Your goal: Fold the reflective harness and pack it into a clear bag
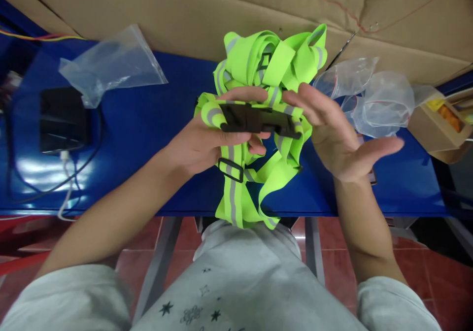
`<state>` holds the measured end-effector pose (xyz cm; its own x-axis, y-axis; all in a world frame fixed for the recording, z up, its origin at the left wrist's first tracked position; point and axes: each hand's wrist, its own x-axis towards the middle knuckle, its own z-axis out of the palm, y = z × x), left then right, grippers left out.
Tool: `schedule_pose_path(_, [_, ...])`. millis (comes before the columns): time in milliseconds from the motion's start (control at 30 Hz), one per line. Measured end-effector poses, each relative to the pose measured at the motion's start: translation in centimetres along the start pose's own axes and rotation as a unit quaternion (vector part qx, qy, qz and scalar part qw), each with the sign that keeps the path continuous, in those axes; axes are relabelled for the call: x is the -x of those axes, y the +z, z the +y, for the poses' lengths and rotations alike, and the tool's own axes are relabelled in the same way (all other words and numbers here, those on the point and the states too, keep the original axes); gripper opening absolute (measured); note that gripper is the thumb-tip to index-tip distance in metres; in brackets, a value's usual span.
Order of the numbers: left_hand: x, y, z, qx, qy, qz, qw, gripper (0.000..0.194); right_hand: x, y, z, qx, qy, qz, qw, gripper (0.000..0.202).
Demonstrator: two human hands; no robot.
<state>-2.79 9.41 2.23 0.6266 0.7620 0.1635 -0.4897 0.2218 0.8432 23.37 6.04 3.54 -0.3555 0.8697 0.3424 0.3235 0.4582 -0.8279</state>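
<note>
My left hand (pixel 207 141) is closed around a black plastic buckle (pixel 254 119) and the neon-yellow strap attached to it. The strap belongs to a reflective harness (pixel 254 60) with grey stripes, bunched on the table behind the buckle. A black slider (pixel 231 169) sits on the strap below my left hand, and loose loops hang over the table's front edge. My right hand (pixel 332 129) is open beside the buckle's right end, thumb spread outward and palm turned toward the buckle. Its fingertips are close to the straps; whether they touch cannot be made out.
A clear plastic bag (pixel 118 65) and a black device (pixel 63 119) with cables lie at the left of the blue table (pixel 177 99). More clear bags (pixel 384 99) and a small cardboard box (pixel 439 124) stand at right. Brown cardboard (pixel 192 16) lines the back.
</note>
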Motion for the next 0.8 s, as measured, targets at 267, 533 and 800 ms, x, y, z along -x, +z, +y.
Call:
schedule_pose_path(267, [0.4,0.4,-0.1,0.008,0.003,-0.023,1.000,0.047,0.1,1.6,0.4,0.142,-0.074,0.047,0.986,0.082])
schedule_pose_path(533, [0.1,0.6,-0.7,0.052,0.014,-0.058,0.997,0.037,0.1,3.4,1.4,-0.133,0.053,-0.051,0.988,0.092])
schedule_pose_path(800, [0.0,0.5,-0.8,0.005,-0.022,-0.025,0.999,0.070,-0.5,3.0,2.1,-0.351,0.111,-0.133,0.920,0.074])
